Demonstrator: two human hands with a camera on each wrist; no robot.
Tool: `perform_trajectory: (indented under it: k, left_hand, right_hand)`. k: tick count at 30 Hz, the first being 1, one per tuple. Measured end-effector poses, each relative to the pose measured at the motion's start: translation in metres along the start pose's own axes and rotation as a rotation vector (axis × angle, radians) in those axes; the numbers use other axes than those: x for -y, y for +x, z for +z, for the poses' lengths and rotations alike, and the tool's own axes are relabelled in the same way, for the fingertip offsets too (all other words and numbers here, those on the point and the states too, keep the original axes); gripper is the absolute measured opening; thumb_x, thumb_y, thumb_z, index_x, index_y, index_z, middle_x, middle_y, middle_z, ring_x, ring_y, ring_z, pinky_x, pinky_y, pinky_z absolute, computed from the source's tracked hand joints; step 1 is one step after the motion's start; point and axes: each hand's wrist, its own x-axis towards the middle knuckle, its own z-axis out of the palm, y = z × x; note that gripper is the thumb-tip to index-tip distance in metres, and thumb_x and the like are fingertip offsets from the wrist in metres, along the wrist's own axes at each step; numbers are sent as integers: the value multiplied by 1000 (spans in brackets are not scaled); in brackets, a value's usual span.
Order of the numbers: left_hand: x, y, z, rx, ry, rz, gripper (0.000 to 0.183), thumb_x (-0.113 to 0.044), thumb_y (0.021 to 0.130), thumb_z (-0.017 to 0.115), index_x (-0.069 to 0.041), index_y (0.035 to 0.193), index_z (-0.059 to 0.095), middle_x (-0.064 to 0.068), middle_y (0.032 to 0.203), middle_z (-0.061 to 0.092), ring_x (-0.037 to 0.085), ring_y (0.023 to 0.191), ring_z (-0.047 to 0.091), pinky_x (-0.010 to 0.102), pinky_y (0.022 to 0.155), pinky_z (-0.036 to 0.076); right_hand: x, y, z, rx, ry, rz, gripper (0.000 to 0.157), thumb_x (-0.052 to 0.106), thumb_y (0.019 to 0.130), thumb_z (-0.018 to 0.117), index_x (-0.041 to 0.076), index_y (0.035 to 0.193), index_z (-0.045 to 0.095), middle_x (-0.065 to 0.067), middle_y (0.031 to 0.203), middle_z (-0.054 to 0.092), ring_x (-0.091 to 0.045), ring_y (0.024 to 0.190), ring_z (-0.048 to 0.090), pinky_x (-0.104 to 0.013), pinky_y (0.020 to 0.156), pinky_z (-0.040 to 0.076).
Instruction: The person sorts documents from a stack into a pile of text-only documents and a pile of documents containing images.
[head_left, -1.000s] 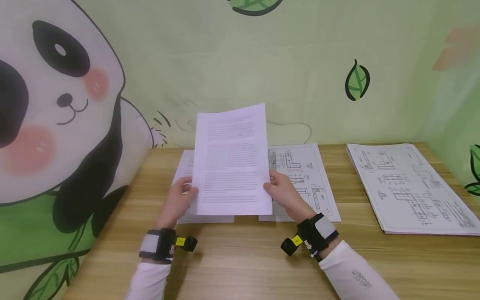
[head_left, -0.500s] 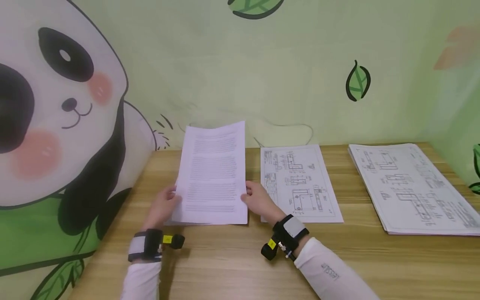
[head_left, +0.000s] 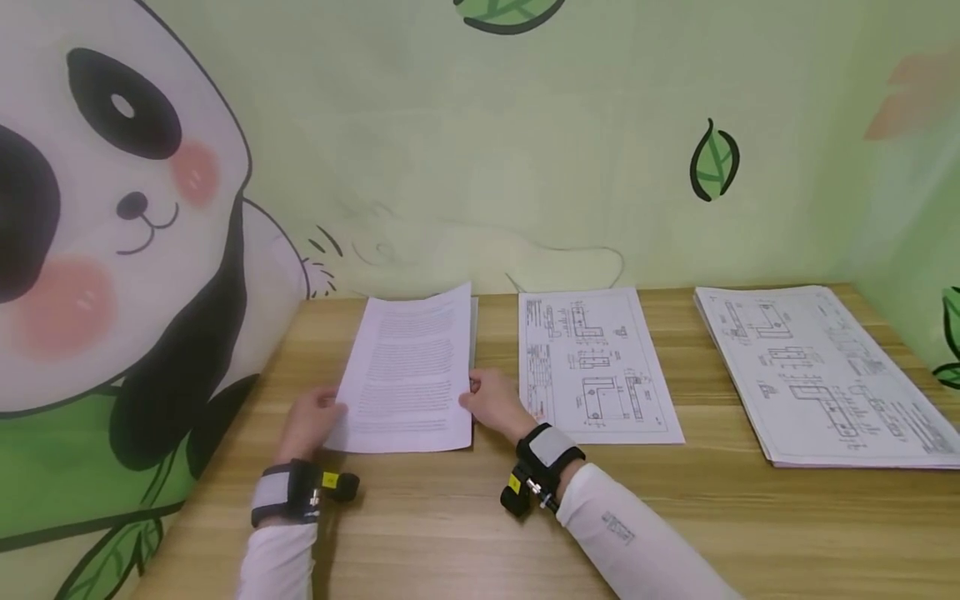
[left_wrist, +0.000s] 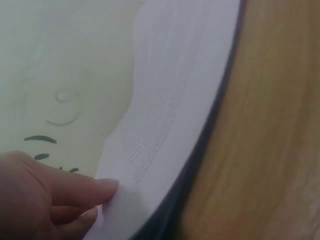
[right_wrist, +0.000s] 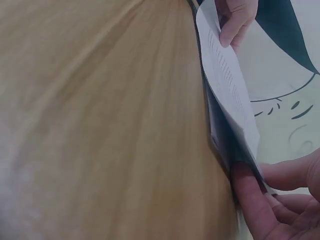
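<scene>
Text sheet (head_left: 405,375): held bowed over another paper (head_left: 475,323), toward the table's (head_left: 420,542) back edge, nearer the left edge than the right.
Left hand (head_left: 309,423): pinching left side of sheet.
Right hand (head_left: 497,404): pinching right side, thumb above, finger beneath.
Likely handling: light, limp, prone to bowing and creasing.
Best hold: both side margins, evenly, lightly tensioned.

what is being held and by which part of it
The printed paper, by its side edges: the left hand pinches the left edge and the right hand the right edge, both toward the near end.
</scene>
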Motion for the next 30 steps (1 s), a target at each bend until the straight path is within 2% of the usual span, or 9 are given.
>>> perform_trajectory:
  k: [5, 10, 15, 18, 21, 23, 25, 27, 30]
  left_hand:
    - [-1, 1, 4, -63, -3, -25, 48, -20, 95, 46, -6, 141, 39, 24, 137, 44, 40, 119, 44, 56, 95, 41]
    - [1, 2, 6, -132, -7, -28, 46, -20, 96, 45, -8, 140, 41, 22, 140, 44, 39, 121, 44, 56, 97, 40]
    - [3, 3, 8, -173, -2, -27, 43, -19, 95, 47, -8, 137, 46, 21, 135, 49, 38, 116, 47, 54, 92, 43]
    - [3, 3, 9, -179, 15, -20, 42, -21, 95, 48, -8, 135, 49, 21, 133, 51, 38, 115, 48, 53, 90, 44]
    - [1, 1, 10, -178, 32, -19, 43, -25, 95, 47, -8, 134, 50, 21, 132, 51, 37, 114, 49, 51, 87, 45]
    - [-1, 0, 9, -170, 38, -23, 44, -29, 95, 46, -7, 134, 49, 22, 132, 51, 38, 114, 48, 52, 87, 45]
    - [-4, -2, 8, -159, 44, -29, 46, -31, 95, 45, -7, 134, 48, 22, 133, 51, 38, 115, 48, 53, 88, 44]
    - [-6, -2, 7, -146, 55, -37, 47, -34, 95, 45, -7, 134, 48, 22, 133, 50, 39, 116, 48, 53, 89, 44]
    - [-8, -2, 7, -138, 69, -31, 48, -35, 95, 45, -7, 134, 48, 23, 133, 51, 39, 115, 49, 53, 88, 45]
  right_hand:
    - [6, 2, 0, 18, -54, 11, 15, 7, 83, 58, 0, 93, 66, -8, 74, 62, -12, 55, 54, -20, 46, 39]
    - [12, 1, 0, 39, -56, 42, 7, 5, 81, 60, -1, 84, 63, -7, 71, 61, -12, 52, 61, -17, 45, 45]
    - [11, 2, -2, 47, -61, 39, 4, 2, 80, 60, -1, 81, 60, -5, 68, 56, -11, 48, 57, -16, 43, 42]
    - [10, 2, -3, 65, -60, 16, 13, 2, 80, 60, -2, 92, 61, -8, 74, 59, -11, 51, 54, -18, 44, 41]
    - [9, 1, -5, 94, -59, 12, 41, 7, 82, 61, -2, 121, 56, -16, 105, 65, -18, 73, 61, -23, 54, 46]
    - [10, 0, -6, 113, -51, 16, 55, 11, 84, 62, 2, 136, 45, -19, 127, 58, -24, 92, 60, -30, 68, 51]
    - [10, -1, -8, 128, -63, 10, 62, 15, 85, 61, 4, 141, 38, -19, 140, 47, -26, 104, 54, -34, 80, 49]
    - [11, -3, -12, 149, -52, 7, 60, 18, 86, 61, 5, 140, 40, -19, 140, 47, -27, 98, 57, -36, 78, 49]
    - [12, -7, -17, 181, -37, -2, 56, 21, 86, 61, 6, 138, 44, -20, 131, 53, -22, 76, 59, -29, 61, 46]
